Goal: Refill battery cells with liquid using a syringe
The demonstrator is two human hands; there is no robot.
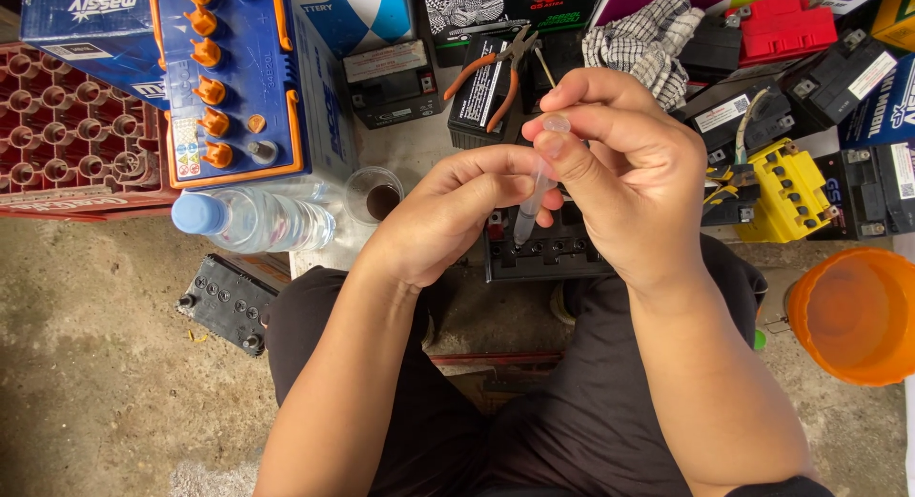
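Note:
My right hand point(624, 182) pinches the bulb end of a clear plastic dropper point(535, 197), holding it upright. My left hand point(457, 216) closes its fingers around the dropper's lower tube. The tip points down at a small black battery point(548, 254) lying in front of my knees, with a row of round cell holes on top. Whether the tip touches the battery I cannot tell.
A clear water bottle with a blue cap point(250, 221) lies on its side beside a small clear cup point(374, 194). A big blue battery with orange caps point(224, 78), orange-handled pliers point(496, 73), a checked cloth point(643, 44), a yellow battery point(786, 187), an orange bucket point(853, 316) and several black batteries surround me.

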